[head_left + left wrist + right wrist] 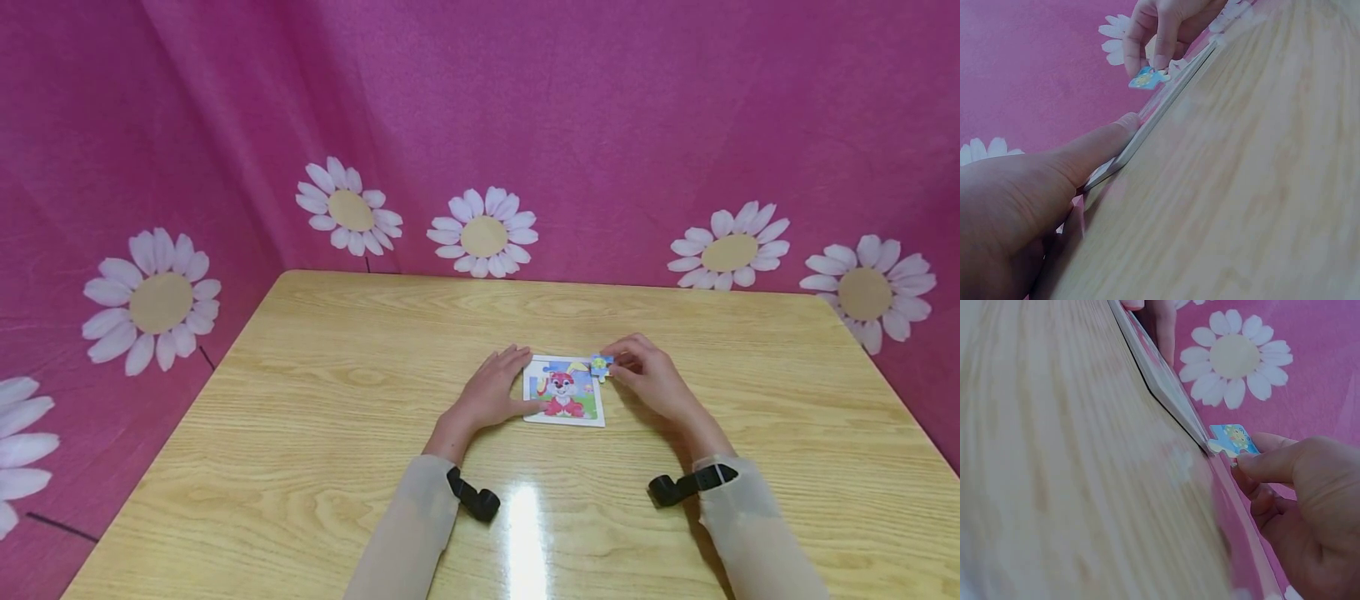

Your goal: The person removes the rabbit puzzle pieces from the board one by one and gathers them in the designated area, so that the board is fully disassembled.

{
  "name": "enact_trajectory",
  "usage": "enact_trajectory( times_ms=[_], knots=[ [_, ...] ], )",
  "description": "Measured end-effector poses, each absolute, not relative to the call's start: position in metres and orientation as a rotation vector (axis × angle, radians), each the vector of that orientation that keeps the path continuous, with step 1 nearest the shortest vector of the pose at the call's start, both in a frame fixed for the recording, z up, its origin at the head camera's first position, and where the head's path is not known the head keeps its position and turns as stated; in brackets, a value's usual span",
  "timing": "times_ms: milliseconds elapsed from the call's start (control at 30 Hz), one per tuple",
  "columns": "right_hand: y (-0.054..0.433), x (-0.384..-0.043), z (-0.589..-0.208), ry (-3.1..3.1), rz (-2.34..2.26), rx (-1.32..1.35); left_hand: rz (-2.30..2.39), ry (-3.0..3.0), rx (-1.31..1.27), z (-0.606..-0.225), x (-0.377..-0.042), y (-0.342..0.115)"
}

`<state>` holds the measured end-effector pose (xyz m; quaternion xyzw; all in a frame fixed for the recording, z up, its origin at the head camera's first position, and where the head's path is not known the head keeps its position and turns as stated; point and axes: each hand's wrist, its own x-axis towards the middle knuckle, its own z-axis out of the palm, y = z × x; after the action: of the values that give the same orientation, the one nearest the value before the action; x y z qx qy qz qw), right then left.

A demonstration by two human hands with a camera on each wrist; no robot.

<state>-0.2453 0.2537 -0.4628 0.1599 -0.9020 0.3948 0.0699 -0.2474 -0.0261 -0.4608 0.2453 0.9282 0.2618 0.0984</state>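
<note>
A small jigsaw puzzle [564, 410] in a white frame lies flat on the table, showing a red-and-white cartoon animal. A pale gap shows at its upper left. My left hand [493, 390] lies along the puzzle's left side, thumb resting on the lower left of the frame and fingers stretched along the edge. Between thumb and fingers, my right hand [651, 373] pinches a blue puzzle piece [1232, 439] with a yellow figure. The piece is held above the frame's upper right corner, slightly tilted in the left wrist view.
The wooden table [315, 433] extends around the puzzle on all sides. Behind it hangs a pink curtain [600, 125] printed with white daisies. Black straps [472, 496] with small cameras sit on both wrists, over light sleeves.
</note>
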Motion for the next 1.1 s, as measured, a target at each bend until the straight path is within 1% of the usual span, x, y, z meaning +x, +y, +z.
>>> enact_trajectory(
  times_ms=[600,1100],
  knots=[
    [0.28,-0.238,-0.46,-2.757,1.149,0.382,0.775,2.739,0.719,-0.461,-0.248,-0.026],
    [0.283,-0.238,-0.463,-2.76,1.151,0.37,0.781,2.741,0.73,-0.462,-0.249,-0.026]
  ],
)
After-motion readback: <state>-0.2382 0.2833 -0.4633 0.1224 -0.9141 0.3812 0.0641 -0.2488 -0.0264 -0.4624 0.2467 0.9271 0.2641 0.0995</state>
